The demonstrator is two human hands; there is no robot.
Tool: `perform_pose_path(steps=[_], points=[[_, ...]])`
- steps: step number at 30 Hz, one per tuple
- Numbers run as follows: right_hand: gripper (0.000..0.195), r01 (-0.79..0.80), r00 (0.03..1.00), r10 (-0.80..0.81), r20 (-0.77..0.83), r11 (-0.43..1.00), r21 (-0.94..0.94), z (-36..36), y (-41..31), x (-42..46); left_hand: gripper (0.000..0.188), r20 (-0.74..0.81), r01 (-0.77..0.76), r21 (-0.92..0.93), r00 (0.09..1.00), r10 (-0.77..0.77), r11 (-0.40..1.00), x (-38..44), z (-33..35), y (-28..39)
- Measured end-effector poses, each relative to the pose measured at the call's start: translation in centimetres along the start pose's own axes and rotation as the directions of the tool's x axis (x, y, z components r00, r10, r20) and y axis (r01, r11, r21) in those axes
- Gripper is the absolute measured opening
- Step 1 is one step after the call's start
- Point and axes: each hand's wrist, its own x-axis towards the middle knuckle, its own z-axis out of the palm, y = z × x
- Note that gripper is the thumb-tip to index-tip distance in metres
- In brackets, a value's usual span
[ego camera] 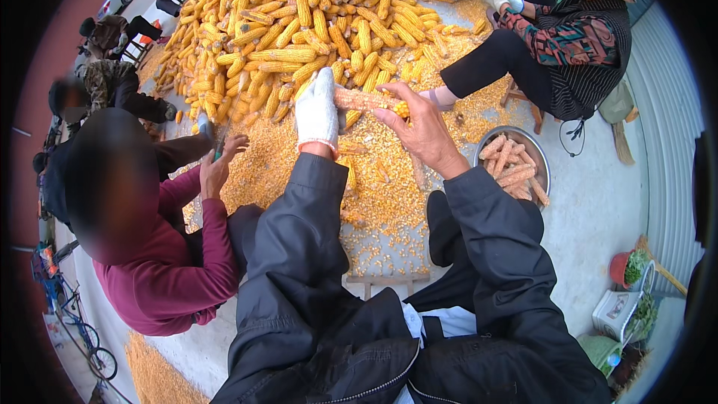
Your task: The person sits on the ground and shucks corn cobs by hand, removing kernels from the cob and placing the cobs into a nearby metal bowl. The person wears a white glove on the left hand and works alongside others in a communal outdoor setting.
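Observation:
My left hand (320,112), in a white knitted work glove, grips one end of a mostly stripped corn cob (363,100). My bare right hand (422,129) holds the cob's other end between thumb and fingers, where some yellow kernels remain. Beyond my hands rises a large heap of yellow ears of corn (320,17). Loose kernels (387,196) cover the ground below my hands. To the right, a round metal basin (547,165) holds several bare cobs (513,171).
Close on my left sits a person in a maroon top (162,286). A person in a straw hat (589,39) sits at the right, and others sit around the heap. A wooden stool edge (387,279) shows below me. A potted plant (620,268) stands at the lower right.

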Motion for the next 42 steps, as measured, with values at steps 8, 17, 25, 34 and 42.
perform_pose_path(steps=[8,17,25,34,42], points=[[0.031,-0.016,0.999,0.012,-0.032,0.988,-0.152,0.3,-0.9,0.0,0.039,-0.016,-0.405,0.227,0.908,0.419,0.886,1.4,-1.1,-1.4],[0.042,-0.477,0.857,0.486,0.17,0.628,0.615,0.5,1.5,0.9,0.043,-0.066,-0.384,0.134,0.917,0.394,0.914,0.3,-0.1,-1.8],[0.034,-0.321,0.938,0.323,0.127,0.67,0.67,0.3,1.1,0.6,0.045,0.092,0.124,-0.198,0.99,-0.107,0.972,-0.9,0.7,-1.6],[0.04,-0.235,0.948,0.315,-0.04,0.779,0.581,0.6,1.7,1.2,0.069,0.528,0.52,-0.294,0.788,-0.317,0.802,-2.4,1.3,-4.5],[0.041,-0.279,0.945,0.326,0.001,0.808,0.519,2.4,2.8,0.4,0.049,0.369,0.089,0.115,0.921,-0.126,0.989,-3.3,2.6,-3.0]])
